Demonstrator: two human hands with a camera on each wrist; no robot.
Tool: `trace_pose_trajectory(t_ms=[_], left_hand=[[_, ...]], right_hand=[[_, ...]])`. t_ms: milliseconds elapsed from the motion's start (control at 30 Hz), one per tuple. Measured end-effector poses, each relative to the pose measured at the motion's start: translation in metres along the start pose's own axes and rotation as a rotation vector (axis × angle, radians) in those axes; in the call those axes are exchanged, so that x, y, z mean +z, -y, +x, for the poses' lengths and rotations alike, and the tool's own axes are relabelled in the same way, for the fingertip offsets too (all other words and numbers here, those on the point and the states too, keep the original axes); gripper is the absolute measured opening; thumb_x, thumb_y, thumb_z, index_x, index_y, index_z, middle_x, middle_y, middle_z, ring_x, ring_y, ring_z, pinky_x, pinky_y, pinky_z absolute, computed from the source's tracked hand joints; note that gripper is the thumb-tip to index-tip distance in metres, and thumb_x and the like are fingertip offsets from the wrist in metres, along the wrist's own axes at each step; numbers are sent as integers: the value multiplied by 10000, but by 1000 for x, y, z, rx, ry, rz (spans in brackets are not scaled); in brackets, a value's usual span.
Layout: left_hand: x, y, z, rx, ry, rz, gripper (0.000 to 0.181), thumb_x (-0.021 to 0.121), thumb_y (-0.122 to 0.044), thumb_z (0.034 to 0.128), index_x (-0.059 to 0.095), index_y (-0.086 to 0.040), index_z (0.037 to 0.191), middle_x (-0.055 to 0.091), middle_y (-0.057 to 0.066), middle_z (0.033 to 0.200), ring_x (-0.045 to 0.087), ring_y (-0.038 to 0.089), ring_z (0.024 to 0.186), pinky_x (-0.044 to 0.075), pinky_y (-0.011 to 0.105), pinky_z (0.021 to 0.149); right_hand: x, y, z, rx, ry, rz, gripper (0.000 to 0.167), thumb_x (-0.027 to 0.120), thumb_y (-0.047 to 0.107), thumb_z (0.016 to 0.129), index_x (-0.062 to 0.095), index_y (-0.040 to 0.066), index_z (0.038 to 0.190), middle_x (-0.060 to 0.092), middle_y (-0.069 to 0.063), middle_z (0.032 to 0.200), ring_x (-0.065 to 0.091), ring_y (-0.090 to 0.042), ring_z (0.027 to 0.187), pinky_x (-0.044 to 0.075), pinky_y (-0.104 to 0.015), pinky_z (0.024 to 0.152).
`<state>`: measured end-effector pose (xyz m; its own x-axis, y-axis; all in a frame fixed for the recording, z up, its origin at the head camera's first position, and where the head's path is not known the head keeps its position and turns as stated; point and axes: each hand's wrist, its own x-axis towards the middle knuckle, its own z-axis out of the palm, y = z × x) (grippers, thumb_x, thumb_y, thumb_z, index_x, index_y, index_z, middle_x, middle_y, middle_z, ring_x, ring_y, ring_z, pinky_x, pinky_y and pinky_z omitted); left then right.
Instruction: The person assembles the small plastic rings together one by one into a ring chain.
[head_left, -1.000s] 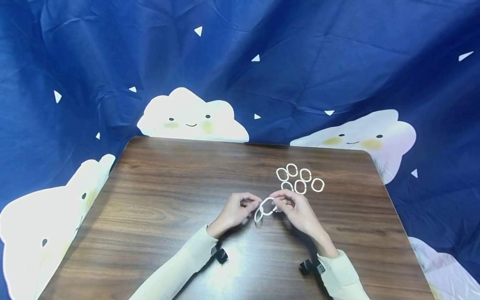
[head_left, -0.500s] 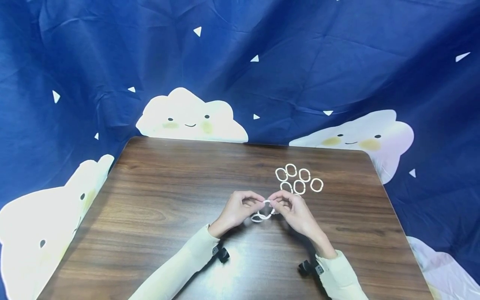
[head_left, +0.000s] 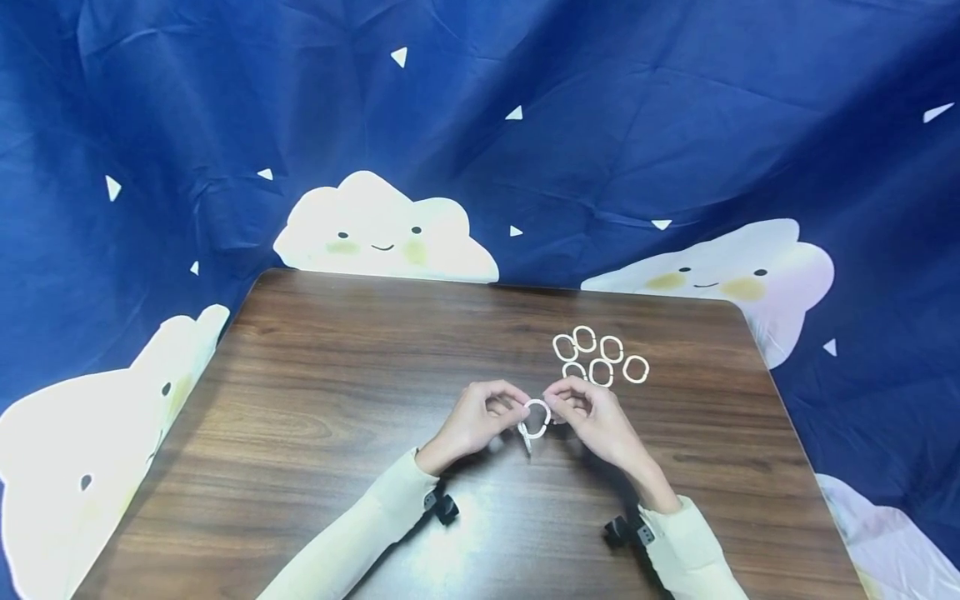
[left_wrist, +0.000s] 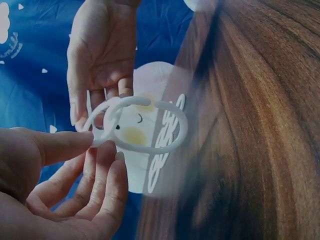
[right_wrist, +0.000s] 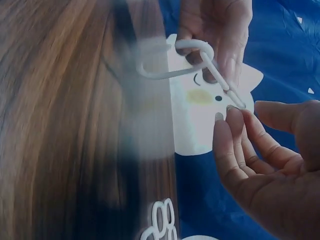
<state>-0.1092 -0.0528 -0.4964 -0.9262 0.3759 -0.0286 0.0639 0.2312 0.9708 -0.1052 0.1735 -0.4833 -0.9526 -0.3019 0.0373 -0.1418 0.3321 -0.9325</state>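
Two white oval rings, each with a small gap in its loop, are linked together between the hands. In the head view, the upper ring (head_left: 536, 437) stands between the fingertips, and the second ring (head_left: 527, 444) hangs from it, seen nearly edge-on. My left hand (head_left: 480, 417) pinches the upper ring at its left side between thumb and finger. Opposite it, my right hand (head_left: 600, 423) has thumb and index finger at the ring's right side. The hanging ring (left_wrist: 184, 125) dangles free of the fingers in the left wrist view, its gap at the top.
Several similar white rings (head_left: 636, 381) lie grouped on the brown wooden table (head_left: 360, 358), just beyond the right hand. One of them is partly covered by that hand. A blue curtain (head_left: 570, 167) with cloud prints hangs behind the table's far edge.
The held ring was tilted, then turned upright and faces the head camera now. The hanging ring swung from the left to below it. My left fingers have closed in on the ring.
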Motion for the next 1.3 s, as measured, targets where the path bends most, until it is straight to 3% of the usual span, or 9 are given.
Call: trace_pose_trajectory(t_ms=[167,367,800,1067,1300], left_hand=[[0,1,0,-1,-17,-27,193,765,-82,926,738,7,1096,790,186,948,747,470,840,607,259,636],[-2,1,-1,-19,-41,-49,162,761,-77,929,737,-14,1076,782,201,959,736,471,844,566,189,632],[-3,2,-1,-44,-53,-51,183,759,-86,930,727,-13,1095,777,194,971,749,425,846,569,198,640],[-3,3,1,-45,-63,-51,168,759,-89,932,727,-38,1089,778,177,972,761,391,847,577,188,660],[-3,2,0,-46,-69,-68,168,756,-76,931,722,-18,1085,772,202,972,757,413,847,575,183,663]], right_hand=[[-11,-10,3,19,-20,5,233,654,87,1022,670,-114,1139,726,-296,999,757,-195,808,663,-331,753],[-30,-24,5,92,-62,30,244,637,52,1023,643,-136,1178,688,-384,1089,758,-165,822,665,-331,744],[-71,-45,7,152,-186,-32,268,667,61,1008,639,-129,1196,753,-80,963,735,-48,806,661,-301,720],[-91,-57,7,126,-212,-141,249,674,61,997,666,-82,1201,724,-301,1072,718,-22,727,644,-292,641],[-106,-67,14,160,-236,-222,311,761,61,935,660,-84,1190,728,-307,1076,689,40,728,644,-262,636]])
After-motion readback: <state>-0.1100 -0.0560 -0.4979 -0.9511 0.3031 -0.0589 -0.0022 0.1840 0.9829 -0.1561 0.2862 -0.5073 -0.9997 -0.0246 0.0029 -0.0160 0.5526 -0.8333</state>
